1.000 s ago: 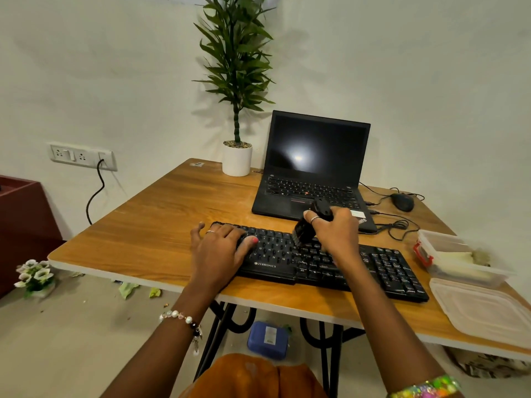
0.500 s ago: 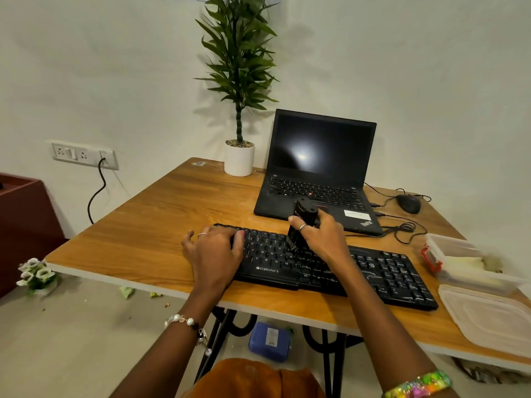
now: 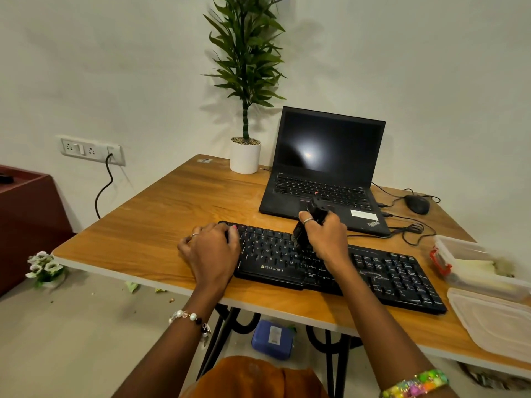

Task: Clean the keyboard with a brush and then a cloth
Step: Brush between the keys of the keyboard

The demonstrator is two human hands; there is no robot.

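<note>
Your right hand point(image 3: 326, 239) grips a black brush point(image 3: 309, 225) upright on the Zebronics keyboard point(image 3: 388, 277). Your left hand point(image 3: 211, 251) rests flat, fingers relaxed, on its left end.

Small home-office corner: wooden desk with black metal legs point(image 3: 178, 214) against a plain white wall, open black laptop point(image 3: 324, 179) at 1 o'clock, potted green plant point(image 3: 245, 104) at 12.

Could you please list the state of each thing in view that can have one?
laptop: lid open, screen dark.
brush: gripped by right hand, bristles on keyboard.
left hand: rests flat on the keyboard's left end.
plastic container: open, lid lying beside it.
wall socket: one cable plugged in.
</note>
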